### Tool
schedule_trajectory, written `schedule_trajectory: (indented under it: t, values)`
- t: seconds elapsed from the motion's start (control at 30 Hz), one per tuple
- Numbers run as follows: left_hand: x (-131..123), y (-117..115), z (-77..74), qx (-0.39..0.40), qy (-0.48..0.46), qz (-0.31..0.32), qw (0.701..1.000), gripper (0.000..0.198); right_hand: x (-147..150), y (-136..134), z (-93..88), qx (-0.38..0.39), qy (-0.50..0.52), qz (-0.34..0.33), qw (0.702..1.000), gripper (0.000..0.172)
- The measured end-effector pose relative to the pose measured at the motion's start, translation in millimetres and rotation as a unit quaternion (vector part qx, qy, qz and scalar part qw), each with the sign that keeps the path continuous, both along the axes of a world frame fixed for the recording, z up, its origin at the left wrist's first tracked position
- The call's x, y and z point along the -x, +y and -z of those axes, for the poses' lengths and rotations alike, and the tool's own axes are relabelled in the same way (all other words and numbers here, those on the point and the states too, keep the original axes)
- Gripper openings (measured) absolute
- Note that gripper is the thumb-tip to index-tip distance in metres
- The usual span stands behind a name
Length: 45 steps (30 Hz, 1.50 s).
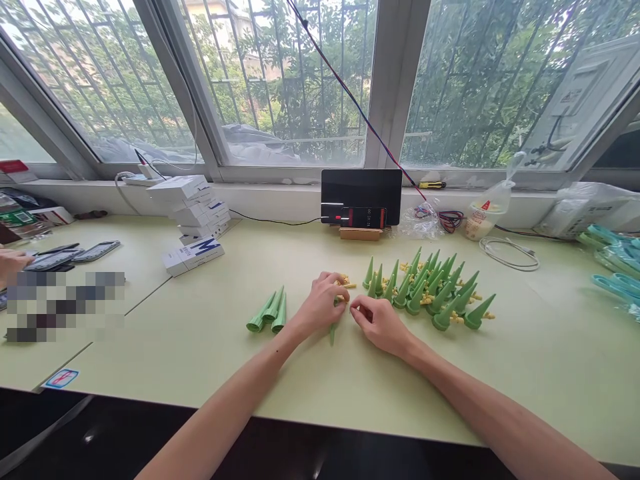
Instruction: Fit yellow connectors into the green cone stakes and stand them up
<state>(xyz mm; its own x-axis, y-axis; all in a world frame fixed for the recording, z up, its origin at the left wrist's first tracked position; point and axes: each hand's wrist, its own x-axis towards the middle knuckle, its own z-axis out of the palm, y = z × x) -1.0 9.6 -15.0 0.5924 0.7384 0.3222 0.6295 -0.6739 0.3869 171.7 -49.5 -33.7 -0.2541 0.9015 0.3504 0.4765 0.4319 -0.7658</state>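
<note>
My left hand (323, 305) is curled round a green cone-shaped spike (332, 332) whose tip points toward me below the fist. Small yellow fittings (345, 283) lie just beyond its knuckles. My right hand (380, 321) is beside it, fingers pinched together at the left hand; what they pinch is too small to make out. A cluster of several green spikes (430, 290) with yellow fittings lies just right of both hands. Three bare green spikes (269, 313) lie to the left.
The pale green table (200, 347) runs under a window. White boxes (193, 213) are stacked at back left, a black screen (361, 197) on a wooden stand at back centre, a white cable (510, 253) and bags at right. Another person's hand (10, 265) rests by phones (75, 255) at far left.
</note>
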Motion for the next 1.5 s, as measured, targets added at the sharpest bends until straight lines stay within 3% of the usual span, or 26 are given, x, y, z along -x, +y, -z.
schedule_trajectory:
  t: [0.63, 1.5]
  values:
    - [-1.8, -3.7, 3.1, 0.028, -0.012, 0.053, 0.998, 0.014, -0.1, -0.6, -1.7, 0.001, 0.001, -0.006, 1.000, 0.018]
    - [-1.7, -2.9, 0.7, 0.010, -0.014, 0.071, 0.997, 0.016, -0.5, -0.4, -1.5, -0.009, -0.004, -0.009, 1.000, 0.019]
